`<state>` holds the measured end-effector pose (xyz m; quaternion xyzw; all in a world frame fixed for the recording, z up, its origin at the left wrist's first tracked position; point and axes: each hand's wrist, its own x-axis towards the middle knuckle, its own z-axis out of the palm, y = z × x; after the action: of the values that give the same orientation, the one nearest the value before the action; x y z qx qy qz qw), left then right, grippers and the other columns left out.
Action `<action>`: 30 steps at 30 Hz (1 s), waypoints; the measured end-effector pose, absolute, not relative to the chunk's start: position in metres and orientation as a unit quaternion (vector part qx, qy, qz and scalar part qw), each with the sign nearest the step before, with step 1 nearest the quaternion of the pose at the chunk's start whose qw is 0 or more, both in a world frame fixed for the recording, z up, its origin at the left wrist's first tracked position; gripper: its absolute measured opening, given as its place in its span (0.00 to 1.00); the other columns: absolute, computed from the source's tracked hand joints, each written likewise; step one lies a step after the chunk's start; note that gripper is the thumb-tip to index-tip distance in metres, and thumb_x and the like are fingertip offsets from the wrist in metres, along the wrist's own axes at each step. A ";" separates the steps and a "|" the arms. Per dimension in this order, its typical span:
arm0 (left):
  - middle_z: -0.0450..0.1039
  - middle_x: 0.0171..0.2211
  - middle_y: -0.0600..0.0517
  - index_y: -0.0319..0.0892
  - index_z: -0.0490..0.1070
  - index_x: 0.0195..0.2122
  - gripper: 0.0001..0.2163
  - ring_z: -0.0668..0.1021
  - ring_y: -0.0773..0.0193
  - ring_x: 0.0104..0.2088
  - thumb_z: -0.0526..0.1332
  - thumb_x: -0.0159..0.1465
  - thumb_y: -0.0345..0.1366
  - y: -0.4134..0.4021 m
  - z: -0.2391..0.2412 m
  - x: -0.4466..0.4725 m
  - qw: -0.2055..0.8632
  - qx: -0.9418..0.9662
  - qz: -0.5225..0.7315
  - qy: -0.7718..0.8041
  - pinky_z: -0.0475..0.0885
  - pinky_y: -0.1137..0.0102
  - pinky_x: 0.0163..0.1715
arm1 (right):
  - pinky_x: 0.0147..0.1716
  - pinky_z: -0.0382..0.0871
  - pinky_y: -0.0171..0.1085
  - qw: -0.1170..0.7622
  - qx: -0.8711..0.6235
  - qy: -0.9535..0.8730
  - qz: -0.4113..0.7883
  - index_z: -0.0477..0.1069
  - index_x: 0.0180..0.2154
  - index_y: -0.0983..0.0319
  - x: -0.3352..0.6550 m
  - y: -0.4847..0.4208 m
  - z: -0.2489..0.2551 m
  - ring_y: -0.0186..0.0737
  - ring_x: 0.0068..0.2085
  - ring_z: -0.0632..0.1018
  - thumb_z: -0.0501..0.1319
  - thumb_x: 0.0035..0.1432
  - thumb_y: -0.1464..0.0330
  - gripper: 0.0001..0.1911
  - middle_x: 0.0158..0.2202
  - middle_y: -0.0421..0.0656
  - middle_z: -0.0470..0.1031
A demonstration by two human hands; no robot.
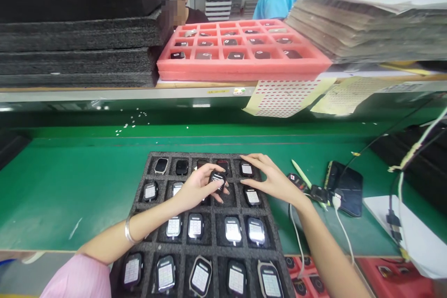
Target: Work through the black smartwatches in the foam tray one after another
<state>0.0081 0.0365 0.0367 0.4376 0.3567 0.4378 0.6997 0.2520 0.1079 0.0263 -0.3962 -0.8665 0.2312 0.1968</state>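
Note:
My left hand (pixel 204 184) is closed on a small dark smartwatch (pixel 217 178) with lit text on its face, held above a black foam tray (pixel 206 249). At the tray's far right corner, my right hand (pixel 267 174) has its thumb and fingers apart on either side of another smartwatch (pixel 246 169) in its compartment. Whether they touch that watch, I cannot tell. Below it lies a watch with a lit screen (pixel 252 196). Several more watches fill other compartments, most with bright screens. My left hand and forearm hide part of the tray.
A pink foam tray (pixel 244 73) of watches sits on the shelf, between stacked black foam (pixel 77 35) and a pale stack of trays (pixel 370 28). Right of my arm lie a black device (pixel 344 188), cables and a green pen (pixel 302 173). Two people are beyond the shelf.

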 end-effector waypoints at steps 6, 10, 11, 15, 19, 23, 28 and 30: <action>0.71 0.34 0.48 0.39 0.64 0.45 0.15 0.79 0.60 0.35 0.62 0.61 0.41 0.034 0.040 0.008 0.698 0.438 0.436 0.361 0.77 0.69 0.27 | 0.49 0.63 0.46 0.258 -0.397 -0.854 0.216 0.70 0.50 0.59 0.245 0.101 0.031 0.49 0.49 0.70 0.59 0.62 0.61 0.16 0.47 0.47 0.73; 0.71 0.35 0.48 0.39 0.64 0.46 0.16 0.78 0.60 0.35 0.63 0.60 0.41 0.033 0.040 0.009 0.703 0.437 0.437 0.351 0.78 0.69 0.28 | 0.49 0.63 0.45 0.241 -0.351 -0.873 0.238 0.71 0.49 0.60 0.232 0.100 0.036 0.47 0.49 0.70 0.55 0.65 0.64 0.14 0.47 0.47 0.75; 0.71 0.36 0.48 0.39 0.64 0.46 0.17 0.78 0.60 0.36 0.65 0.59 0.39 0.032 0.038 0.010 0.703 0.440 0.438 0.348 0.78 0.69 0.29 | 0.50 0.63 0.45 0.216 -0.340 -0.884 0.238 0.71 0.50 0.60 0.225 0.101 0.037 0.46 0.49 0.70 0.53 0.66 0.65 0.14 0.47 0.46 0.74; 0.71 0.36 0.50 0.41 0.62 0.49 0.25 0.77 0.62 0.37 0.70 0.52 0.32 0.029 0.032 0.014 0.695 0.458 0.444 0.331 0.77 0.71 0.31 | 0.51 0.61 0.44 0.104 -0.363 -0.905 0.196 0.71 0.48 0.62 0.194 0.105 0.034 0.47 0.49 0.70 0.52 0.66 0.69 0.13 0.48 0.49 0.73; 0.70 0.36 0.50 0.40 0.62 0.47 0.23 0.77 0.62 0.36 0.70 0.53 0.35 0.027 0.033 0.017 0.684 0.456 0.466 0.328 0.76 0.72 0.27 | 0.43 0.65 0.46 0.105 -0.425 -0.888 0.144 0.73 0.37 0.68 0.171 0.106 0.025 0.52 0.43 0.72 0.55 0.60 0.76 0.09 0.37 0.55 0.73; 0.69 0.32 0.51 0.38 0.61 0.47 0.26 0.77 0.63 0.31 0.69 0.52 0.42 0.030 0.038 0.016 0.658 0.406 0.525 0.357 0.73 0.73 0.23 | 0.37 0.68 0.45 0.141 -0.449 -0.874 0.126 0.72 0.34 0.67 0.168 0.110 0.022 0.51 0.38 0.74 0.59 0.57 0.71 0.05 0.33 0.52 0.72; 0.68 0.29 0.53 0.37 0.61 0.44 0.28 0.76 0.65 0.27 0.70 0.47 0.45 0.031 0.045 0.014 0.651 0.358 0.548 0.385 0.70 0.74 0.20 | 0.43 0.70 0.41 0.287 -0.382 -0.825 0.300 0.70 0.33 0.62 0.170 0.116 0.036 0.46 0.44 0.76 0.57 0.59 0.63 0.09 0.40 0.49 0.74; 0.69 0.28 0.53 0.37 0.61 0.43 0.29 0.75 0.65 0.25 0.70 0.45 0.45 0.032 0.047 0.014 0.650 0.350 0.549 0.391 0.67 0.74 0.19 | 0.40 0.72 0.41 0.360 -0.387 -0.732 0.430 0.70 0.34 0.63 0.170 0.119 0.042 0.47 0.42 0.77 0.60 0.57 0.58 0.14 0.42 0.50 0.74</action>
<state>0.0141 0.0315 0.0467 0.3503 0.3906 0.5494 0.6503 0.1701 0.1188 0.0422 -0.3866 -0.7320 0.4303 0.3600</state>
